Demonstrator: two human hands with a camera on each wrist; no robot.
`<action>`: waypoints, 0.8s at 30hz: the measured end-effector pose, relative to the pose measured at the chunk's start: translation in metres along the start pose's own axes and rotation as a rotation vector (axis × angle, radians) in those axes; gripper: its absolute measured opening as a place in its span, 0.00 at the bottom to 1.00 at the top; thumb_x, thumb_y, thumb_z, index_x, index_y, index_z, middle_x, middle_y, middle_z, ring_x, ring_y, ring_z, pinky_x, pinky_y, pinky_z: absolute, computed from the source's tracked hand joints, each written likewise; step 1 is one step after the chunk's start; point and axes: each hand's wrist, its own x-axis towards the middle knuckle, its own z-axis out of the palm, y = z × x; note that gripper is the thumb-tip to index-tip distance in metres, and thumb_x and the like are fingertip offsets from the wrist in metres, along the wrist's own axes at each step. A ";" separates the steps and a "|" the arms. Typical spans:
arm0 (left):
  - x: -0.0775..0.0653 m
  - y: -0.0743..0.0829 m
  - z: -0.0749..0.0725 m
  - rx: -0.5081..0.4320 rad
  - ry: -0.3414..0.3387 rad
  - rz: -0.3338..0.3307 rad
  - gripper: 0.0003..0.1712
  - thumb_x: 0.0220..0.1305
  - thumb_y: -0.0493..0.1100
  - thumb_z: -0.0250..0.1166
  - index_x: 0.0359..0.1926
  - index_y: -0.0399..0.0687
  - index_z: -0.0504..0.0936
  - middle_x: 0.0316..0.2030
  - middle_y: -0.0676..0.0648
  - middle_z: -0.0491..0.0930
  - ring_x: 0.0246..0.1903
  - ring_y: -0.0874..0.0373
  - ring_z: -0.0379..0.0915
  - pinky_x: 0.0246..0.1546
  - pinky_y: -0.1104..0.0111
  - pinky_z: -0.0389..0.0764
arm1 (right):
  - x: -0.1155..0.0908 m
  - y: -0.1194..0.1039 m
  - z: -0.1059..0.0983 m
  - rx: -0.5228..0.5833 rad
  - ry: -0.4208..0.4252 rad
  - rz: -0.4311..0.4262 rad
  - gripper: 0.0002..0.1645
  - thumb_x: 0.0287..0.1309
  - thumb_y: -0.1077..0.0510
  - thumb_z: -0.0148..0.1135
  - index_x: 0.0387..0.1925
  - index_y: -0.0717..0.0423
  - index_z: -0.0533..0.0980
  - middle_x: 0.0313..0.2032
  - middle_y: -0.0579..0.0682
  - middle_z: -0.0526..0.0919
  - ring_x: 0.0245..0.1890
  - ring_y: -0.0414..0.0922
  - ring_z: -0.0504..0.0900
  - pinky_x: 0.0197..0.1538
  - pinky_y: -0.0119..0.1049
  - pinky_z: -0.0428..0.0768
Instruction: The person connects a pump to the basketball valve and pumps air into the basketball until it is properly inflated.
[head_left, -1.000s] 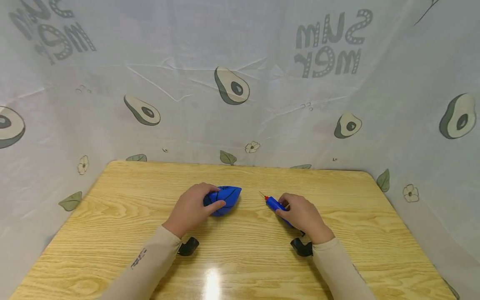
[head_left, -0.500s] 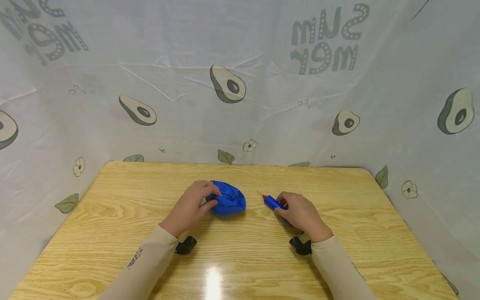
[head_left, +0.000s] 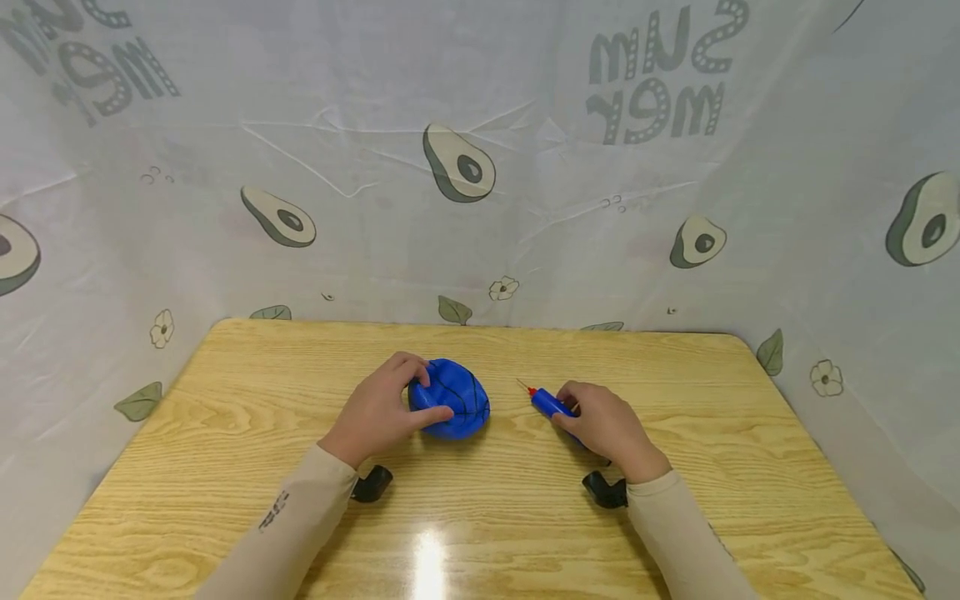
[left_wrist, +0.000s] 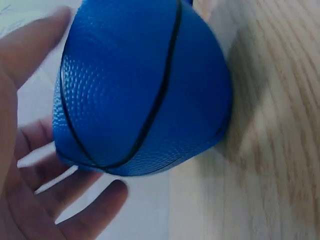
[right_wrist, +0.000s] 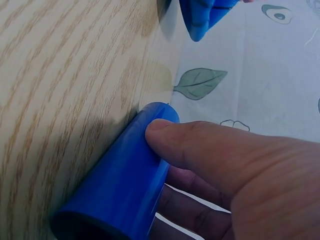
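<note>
A partly deflated blue ball with black seam lines is at the table's middle, its skin dented and folded. My left hand holds it from the left, with the thumb on the near side and the fingers at the far side. Close up in the left wrist view, the ball shows a pebbled surface. To the right, my right hand grips a blue hand pump with a red tip and a thin needle pointing toward the ball. In the right wrist view the thumb presses along the pump's barrel.
A wood-grain table lies under both hands. Behind it hangs a pale curtain printed with avocados and leaves. Black elbow-shaped pieces stick out by each wrist.
The ball has been turned in my left hand: its pointed, folded edge gives way to a rounder face. The left fingers have shifted on it. The right hand keeps the pump nearly still.
</note>
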 end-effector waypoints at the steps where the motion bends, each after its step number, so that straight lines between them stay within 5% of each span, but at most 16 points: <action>1: 0.000 0.000 0.000 -0.009 -0.006 0.003 0.26 0.59 0.63 0.76 0.45 0.52 0.78 0.58 0.51 0.77 0.56 0.53 0.77 0.53 0.56 0.81 | 0.000 0.000 0.000 0.000 0.001 -0.002 0.15 0.64 0.53 0.73 0.48 0.55 0.82 0.42 0.51 0.87 0.40 0.47 0.85 0.43 0.48 0.83; 4: 0.001 -0.001 -0.002 -0.030 -0.036 -0.005 0.29 0.62 0.58 0.75 0.56 0.49 0.78 0.64 0.49 0.73 0.61 0.50 0.75 0.58 0.54 0.80 | 0.000 0.000 0.000 0.001 0.003 -0.002 0.15 0.64 0.53 0.73 0.48 0.55 0.83 0.42 0.51 0.87 0.40 0.48 0.85 0.43 0.48 0.83; 7: 0.000 -0.002 -0.003 -0.042 -0.064 -0.103 0.41 0.63 0.64 0.73 0.68 0.48 0.73 0.67 0.47 0.70 0.60 0.48 0.75 0.57 0.52 0.80 | 0.000 0.000 0.000 0.002 0.002 0.001 0.15 0.64 0.53 0.73 0.49 0.55 0.83 0.42 0.51 0.87 0.40 0.48 0.85 0.44 0.48 0.83; 11: -0.001 -0.004 -0.005 -0.068 -0.092 -0.282 0.48 0.59 0.74 0.69 0.69 0.49 0.74 0.58 0.47 0.81 0.52 0.50 0.80 0.50 0.53 0.82 | 0.002 -0.001 0.000 -0.001 -0.002 0.002 0.15 0.64 0.53 0.73 0.48 0.55 0.83 0.42 0.51 0.87 0.40 0.47 0.85 0.43 0.48 0.83; 13: -0.001 -0.005 -0.006 -0.086 -0.100 -0.322 0.46 0.59 0.73 0.70 0.67 0.49 0.77 0.51 0.48 0.84 0.50 0.53 0.81 0.49 0.55 0.82 | 0.003 -0.001 0.000 -0.004 -0.002 0.002 0.15 0.64 0.53 0.73 0.48 0.55 0.83 0.42 0.51 0.87 0.40 0.47 0.85 0.43 0.48 0.83; 24: 0.002 -0.005 -0.001 -0.267 -0.117 -0.216 0.33 0.67 0.48 0.73 0.70 0.46 0.75 0.54 0.46 0.84 0.52 0.49 0.82 0.53 0.54 0.83 | 0.002 -0.002 0.001 -0.013 -0.001 -0.005 0.15 0.64 0.53 0.73 0.48 0.55 0.82 0.42 0.51 0.87 0.41 0.48 0.85 0.44 0.50 0.83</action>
